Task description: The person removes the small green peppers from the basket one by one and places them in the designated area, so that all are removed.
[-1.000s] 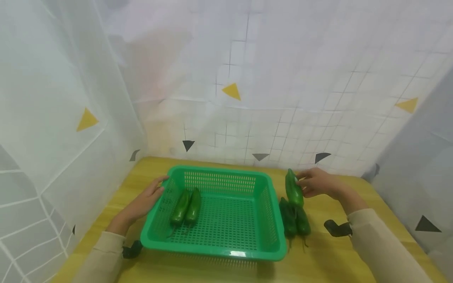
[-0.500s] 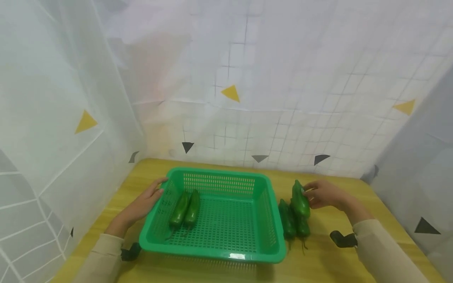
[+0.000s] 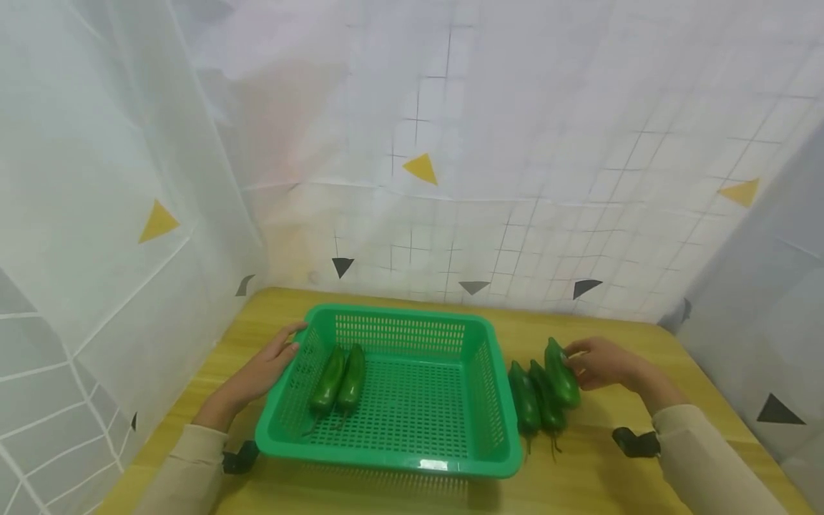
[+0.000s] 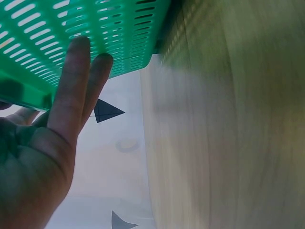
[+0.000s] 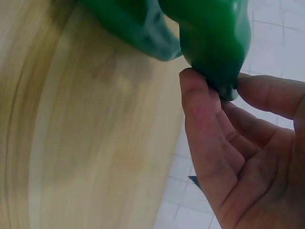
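My right hand (image 3: 599,363) pinches the pointed tip of a green pepper (image 3: 561,375) between thumb and fingertips. In the right wrist view that pepper (image 5: 217,43) fills the top, and part of another pepper (image 5: 136,36) shows behind it. Two more green peppers lie side by side on the table, one against the basket (image 3: 524,397) and one beside the held pepper (image 3: 546,400). My left hand (image 3: 267,365) touches the left side of a green plastic basket (image 3: 386,458); in the left wrist view two straight fingers (image 4: 74,88) lie on its slotted wall.
Inside the basket, two green peppers (image 3: 339,383) lie near its left wall. The wooden table (image 3: 618,458) meets white patterned sheeting (image 3: 399,229) at the back and sides. A dark strapped piece is at each wrist.
The right hand has carried its pepper rightward and nearer, from above the other two to beside them, so the middle pepper shows more. The left hand and basket have stayed put.
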Available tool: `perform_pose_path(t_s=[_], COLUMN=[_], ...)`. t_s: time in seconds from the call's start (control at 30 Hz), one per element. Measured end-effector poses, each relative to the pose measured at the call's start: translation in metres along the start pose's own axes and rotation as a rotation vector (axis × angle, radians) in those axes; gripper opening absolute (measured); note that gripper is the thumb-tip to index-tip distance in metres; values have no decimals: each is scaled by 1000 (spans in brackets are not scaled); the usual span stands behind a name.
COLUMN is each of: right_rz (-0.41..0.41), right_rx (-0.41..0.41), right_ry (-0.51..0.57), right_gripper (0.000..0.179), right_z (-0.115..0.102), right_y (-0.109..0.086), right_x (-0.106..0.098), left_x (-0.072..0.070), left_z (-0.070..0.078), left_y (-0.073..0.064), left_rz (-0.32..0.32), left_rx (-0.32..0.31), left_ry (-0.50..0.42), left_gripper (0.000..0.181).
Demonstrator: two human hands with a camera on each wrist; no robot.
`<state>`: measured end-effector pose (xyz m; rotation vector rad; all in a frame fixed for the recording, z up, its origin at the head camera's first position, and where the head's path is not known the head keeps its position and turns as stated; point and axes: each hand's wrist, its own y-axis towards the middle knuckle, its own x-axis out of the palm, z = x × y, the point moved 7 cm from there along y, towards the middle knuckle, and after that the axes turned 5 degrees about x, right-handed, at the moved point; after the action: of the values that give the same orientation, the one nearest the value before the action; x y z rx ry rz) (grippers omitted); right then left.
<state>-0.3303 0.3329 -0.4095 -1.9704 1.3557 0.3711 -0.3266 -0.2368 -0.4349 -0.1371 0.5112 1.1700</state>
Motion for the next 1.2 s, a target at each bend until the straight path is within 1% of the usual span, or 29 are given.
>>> perform_pose_path(t_s=[0.1, 0.37, 0.47, 0.63, 0.97, 1.2], right_rz=[-5, -24, -22, -7, 3, 10], right_rx=[15, 56, 73, 96, 101, 118], right_ry=[-5, 21, 26, 2, -12, 24], right_gripper=[46, 45, 44, 42, 40, 39], right_z=[7, 22, 31, 43, 45, 47], right_y=[-2, -2, -1, 1, 3, 4], right_x=[0, -1, 0, 3, 10, 16], left_x=[1, 2, 3, 4, 4, 1], left_z=[1, 4, 4, 3, 4, 2], left_y=[0, 2, 3, 5, 4, 0], left_rz=[-4, -3, -6, -14, 0, 11], left_rx=[-3, -1, -2, 8, 18, 12], left_ry=[-10, 23, 3, -30, -1, 6], left_gripper=[50, 52, 51, 50, 52, 51])
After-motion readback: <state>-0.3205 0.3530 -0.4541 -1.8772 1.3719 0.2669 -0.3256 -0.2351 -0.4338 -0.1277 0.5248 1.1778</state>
